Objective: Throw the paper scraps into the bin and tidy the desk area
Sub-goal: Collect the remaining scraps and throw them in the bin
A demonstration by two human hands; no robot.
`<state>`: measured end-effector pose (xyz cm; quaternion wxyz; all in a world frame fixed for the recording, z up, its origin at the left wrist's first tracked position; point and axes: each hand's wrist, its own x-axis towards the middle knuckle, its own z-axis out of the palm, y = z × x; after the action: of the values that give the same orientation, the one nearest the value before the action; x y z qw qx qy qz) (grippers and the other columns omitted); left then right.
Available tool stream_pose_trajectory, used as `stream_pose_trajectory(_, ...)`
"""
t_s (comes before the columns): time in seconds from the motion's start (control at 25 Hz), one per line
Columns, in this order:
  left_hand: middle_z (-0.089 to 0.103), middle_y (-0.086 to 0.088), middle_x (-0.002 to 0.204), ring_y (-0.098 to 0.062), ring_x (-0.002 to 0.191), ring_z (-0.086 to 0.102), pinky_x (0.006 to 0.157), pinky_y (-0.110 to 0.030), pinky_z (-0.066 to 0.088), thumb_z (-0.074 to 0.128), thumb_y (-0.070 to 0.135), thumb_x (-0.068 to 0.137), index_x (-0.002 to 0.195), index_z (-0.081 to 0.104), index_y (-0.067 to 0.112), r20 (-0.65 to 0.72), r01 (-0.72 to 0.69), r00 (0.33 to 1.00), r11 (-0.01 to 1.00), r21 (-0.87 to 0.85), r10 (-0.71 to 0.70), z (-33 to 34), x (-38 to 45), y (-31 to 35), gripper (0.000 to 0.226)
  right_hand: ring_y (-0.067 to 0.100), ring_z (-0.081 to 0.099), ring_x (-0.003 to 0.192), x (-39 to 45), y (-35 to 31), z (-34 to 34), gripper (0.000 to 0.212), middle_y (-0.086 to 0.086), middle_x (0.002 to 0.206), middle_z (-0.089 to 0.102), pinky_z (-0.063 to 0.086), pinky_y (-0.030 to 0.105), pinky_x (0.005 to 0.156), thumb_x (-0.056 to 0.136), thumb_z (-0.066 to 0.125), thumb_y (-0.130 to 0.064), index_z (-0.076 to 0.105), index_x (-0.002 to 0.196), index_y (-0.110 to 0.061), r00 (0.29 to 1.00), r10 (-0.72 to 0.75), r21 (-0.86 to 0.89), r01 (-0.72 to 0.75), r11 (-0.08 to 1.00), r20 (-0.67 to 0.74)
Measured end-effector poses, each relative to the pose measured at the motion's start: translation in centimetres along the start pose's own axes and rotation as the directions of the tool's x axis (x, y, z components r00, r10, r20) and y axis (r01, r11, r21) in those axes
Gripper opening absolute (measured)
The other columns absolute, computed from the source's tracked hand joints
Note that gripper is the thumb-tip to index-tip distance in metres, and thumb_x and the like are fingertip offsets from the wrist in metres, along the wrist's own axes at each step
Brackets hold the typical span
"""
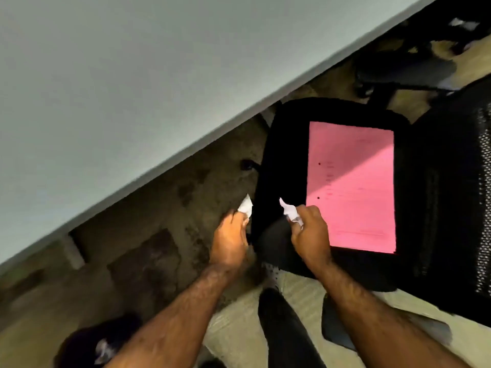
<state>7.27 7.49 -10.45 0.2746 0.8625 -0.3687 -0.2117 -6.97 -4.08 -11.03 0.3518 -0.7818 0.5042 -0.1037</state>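
Note:
My left hand (230, 239) is closed around a crumpled white paper scrap (245, 206) that sticks out above the fingers. My right hand (311, 235) grips a second white paper scrap (290, 211), held over the front edge of a black office chair seat (281, 155). A pink printed sheet (350, 187) lies flat on that seat, just right of my right hand. No bin can be made out with certainty; a dark round object (98, 343) with something pale inside sits at the bottom left, half hidden by my left forearm.
The pale grey desk top (106, 88) fills the upper left, its edge running diagonally. Below it lies dark patterned carpet (159, 235). The chair's mesh back (457, 195) stands at the right, and another chair base (403, 73) is at the upper right.

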Motion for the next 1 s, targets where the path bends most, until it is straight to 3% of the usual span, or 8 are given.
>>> stream_pose_trajectory(0.16,0.064,-0.021,0.093,-0.039,0.083,0.061,0.076,-0.044,0.05,0.057,0.006,0.091,0.1,0.066,0.001,-0.11,0.113,0.989,0.988,0.105,-0.101,-6.8,-6.3,-7.5,0.013,0.033,0.054,0.08,-4.6,-9.1,6.4,0.019,0.016,0.093,0.05,0.042,0.03,0.073,0.077,0.054,0.005,0.06,0.092,-0.005,0.947,-0.234,-0.055,0.251,0.966,0.22)
stream_pose_trajectory(0.24,0.062,-0.021,0.095,-0.038,0.084,0.059,0.075,-0.045,0.05,0.056,0.008,0.092,0.1,0.065,0.001,-0.172,0.155,0.976,0.98,0.124,-0.133,-9.5,-9.6,-10.6,0.013,0.036,0.055,0.078,-7.2,-12.5,9.4,0.017,0.016,0.092,0.049,0.047,0.038,0.069,0.078,0.054,0.003,0.059,0.092,-0.005,0.903,-0.311,-0.09,0.351,0.932,0.295)
stream_pose_trajectory(0.36,0.059,-0.019,0.097,-0.036,0.087,0.057,0.077,-0.046,0.049,0.053,0.011,0.095,0.098,0.063,0.002,-0.282,0.261,0.933,0.961,0.096,-0.225,-13.2,-16.7,-17.1,0.014,0.037,0.055,0.075,-12.9,-17.2,15.8,0.016,0.014,0.09,0.047,0.047,0.039,0.064,0.081,0.053,0.0,0.059,0.094,-0.007,0.813,-0.387,-0.108,0.474,0.874,0.435)
stream_pose_trajectory(0.56,0.057,-0.02,0.104,-0.035,0.091,0.058,0.08,-0.047,0.05,0.044,0.015,0.099,0.103,0.061,-0.001,-0.383,0.58,0.739,0.812,-0.057,-0.554,-14.3,-29.5,-28.9,0.024,0.031,0.058,0.076,-24.6,-20.9,28.2,0.011,0.004,0.091,0.042,0.043,0.032,0.064,0.085,0.059,-0.01,0.055,0.092,-0.018,0.6,-0.38,-0.071,0.592,0.803,0.704)
stream_pose_trajectory(0.72,0.053,-0.012,0.121,-0.025,0.109,0.052,0.093,-0.031,0.043,0.032,0.018,0.101,0.116,0.055,0.008,-0.381,0.739,0.598,0.67,-0.078,-0.705,-13.0,-38.0,-39.4,0.029,0.028,0.057,0.079,-33.7,-21.8,39.6,0.013,0.006,0.098,0.046,0.04,0.031,0.065,0.086,0.063,-0.014,0.056,0.097,-0.016,0.41,-0.382,0.007,0.675,0.738,0.828)
stream_pose_trajectory(0.88,0.056,-0.02,0.105,-0.033,0.088,0.055,0.075,-0.04,0.044,0.043,0.011,0.097,0.1,0.059,0.0,-0.45,0.812,0.428,0.552,-0.189,-0.784,-11.2,-41.9,-48.4,0.02,0.037,0.057,0.093,-39.4,-21.3,50.7,0.026,0.018,0.111,0.052,0.048,0.04,0.078,0.088,0.057,-0.006,0.053,0.113,-0.01,0.323,-0.365,0.025,0.718,0.696,0.873)
stream_pose_trajectory(1.0,0.053,-0.022,0.108,-0.037,0.094,0.052,0.081,-0.044,0.042,0.043,0.011,0.097,0.101,0.057,-0.001,-0.389,0.821,0.355,0.483,-0.304,-0.85,-8.9,-42.5,-55.2,0.019,0.041,0.058,0.101,-41.6,-20.1,58.1,0.031,0.024,0.116,0.056,0.046,0.042,0.084,0.092,0.051,-0.011,0.05,0.123,-0.005,0.267,-0.35,0.032,0.753,0.657,0.898)
